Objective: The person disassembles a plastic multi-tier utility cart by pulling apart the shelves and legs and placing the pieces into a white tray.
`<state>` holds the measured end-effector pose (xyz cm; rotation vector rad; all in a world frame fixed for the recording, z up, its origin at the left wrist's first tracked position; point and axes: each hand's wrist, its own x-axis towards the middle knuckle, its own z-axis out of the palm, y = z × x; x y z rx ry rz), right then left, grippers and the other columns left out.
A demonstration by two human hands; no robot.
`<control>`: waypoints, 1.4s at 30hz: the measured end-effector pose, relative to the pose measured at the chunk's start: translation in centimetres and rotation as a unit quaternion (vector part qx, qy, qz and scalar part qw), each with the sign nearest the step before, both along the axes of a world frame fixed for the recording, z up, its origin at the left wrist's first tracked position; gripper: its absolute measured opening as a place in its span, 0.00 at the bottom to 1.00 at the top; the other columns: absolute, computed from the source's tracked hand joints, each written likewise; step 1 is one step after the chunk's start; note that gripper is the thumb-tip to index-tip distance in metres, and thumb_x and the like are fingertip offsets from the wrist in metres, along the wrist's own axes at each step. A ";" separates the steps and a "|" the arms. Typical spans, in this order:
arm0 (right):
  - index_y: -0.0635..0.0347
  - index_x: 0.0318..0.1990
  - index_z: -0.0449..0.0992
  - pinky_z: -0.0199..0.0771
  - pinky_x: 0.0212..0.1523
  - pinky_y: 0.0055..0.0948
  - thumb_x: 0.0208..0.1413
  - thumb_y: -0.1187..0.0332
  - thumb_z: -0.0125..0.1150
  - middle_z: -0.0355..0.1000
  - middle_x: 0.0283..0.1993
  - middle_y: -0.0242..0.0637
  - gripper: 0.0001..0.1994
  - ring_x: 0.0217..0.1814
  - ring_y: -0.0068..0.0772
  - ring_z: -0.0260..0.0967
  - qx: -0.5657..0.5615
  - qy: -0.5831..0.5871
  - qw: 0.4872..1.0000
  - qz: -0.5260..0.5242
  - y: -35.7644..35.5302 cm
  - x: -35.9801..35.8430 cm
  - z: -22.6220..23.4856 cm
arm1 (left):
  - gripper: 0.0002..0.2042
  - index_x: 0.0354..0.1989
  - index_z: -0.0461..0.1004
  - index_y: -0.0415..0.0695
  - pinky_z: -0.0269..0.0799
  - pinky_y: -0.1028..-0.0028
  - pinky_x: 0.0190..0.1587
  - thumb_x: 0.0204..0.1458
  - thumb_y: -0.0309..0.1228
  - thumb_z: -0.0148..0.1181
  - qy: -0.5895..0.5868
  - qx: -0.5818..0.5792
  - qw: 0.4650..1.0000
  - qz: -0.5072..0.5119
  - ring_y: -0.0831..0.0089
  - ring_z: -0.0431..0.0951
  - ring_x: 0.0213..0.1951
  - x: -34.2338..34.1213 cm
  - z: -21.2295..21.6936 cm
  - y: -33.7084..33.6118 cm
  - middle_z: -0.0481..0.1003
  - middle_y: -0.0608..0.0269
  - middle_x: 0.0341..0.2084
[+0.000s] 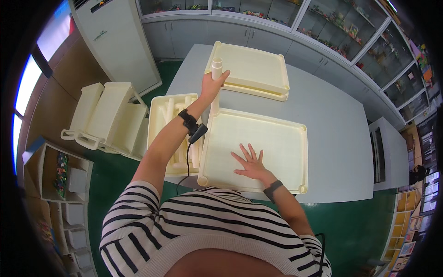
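My left hand (213,87) is closed around an upright cream plastic tube (217,69) with a narrower collar at its top. The tube's lower end comes down by the far left corner of the near cream tray (286,152); whether it is seated there is hard to see. My right hand (252,165) lies flat inside this tray, fingers spread, holding nothing. The tray has raised rims and round sockets at its corners. Beside it on the left, under my left forearm, a cream tray (152,134) holds several loose tubes (170,110).
Stacked cream trays (251,64) lie at the far side of the grey table (330,134). A cream trolley (108,120) stands on the green floor to the left, near a shelf unit (64,180). Grey cabinets (230,34) line the back; a grey box-shaped unit (390,152) is at right.
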<state>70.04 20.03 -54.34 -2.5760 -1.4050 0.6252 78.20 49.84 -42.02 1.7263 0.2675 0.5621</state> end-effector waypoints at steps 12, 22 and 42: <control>0.24 0.65 0.49 0.20 0.60 0.73 0.47 0.38 0.53 0.27 0.73 0.29 0.36 0.74 0.47 0.18 0.024 -0.003 1.000 -0.011 0.1 -1.2 -0.3 | 0.13 0.15 0.67 0.42 0.59 0.77 0.17 0.46 0.34 0.60 -0.107 -0.064 0.992 0.000 0.80 0.65 0.13 -1.8 0.3 -0.4 0.67 0.68 0.11; 0.24 0.65 0.51 0.20 0.61 0.72 0.47 0.38 0.54 0.28 0.73 0.29 0.36 0.74 0.45 0.19 0.021 -0.011 1.000 -0.007 0.1 -1.2 0.6 | 0.10 0.15 0.66 0.40 0.56 0.78 0.17 0.40 0.27 0.60 -0.094 -0.167 0.914 -0.358 0.80 0.63 0.13 -1.7 2.1 3.1 0.65 0.65 0.10; 0.24 0.65 0.50 0.18 0.62 0.70 0.47 0.39 0.54 0.28 0.73 0.29 0.36 0.74 0.45 0.18 0.019 -0.007 1.000 -0.011 0.4 -1.3 0.2 | 0.15 0.25 0.70 0.47 0.65 0.67 0.35 0.39 0.43 0.66 -0.202 0.566 0.795 -0.081 0.64 0.71 0.30 -8.4 5.4 3.7 0.70 0.64 0.21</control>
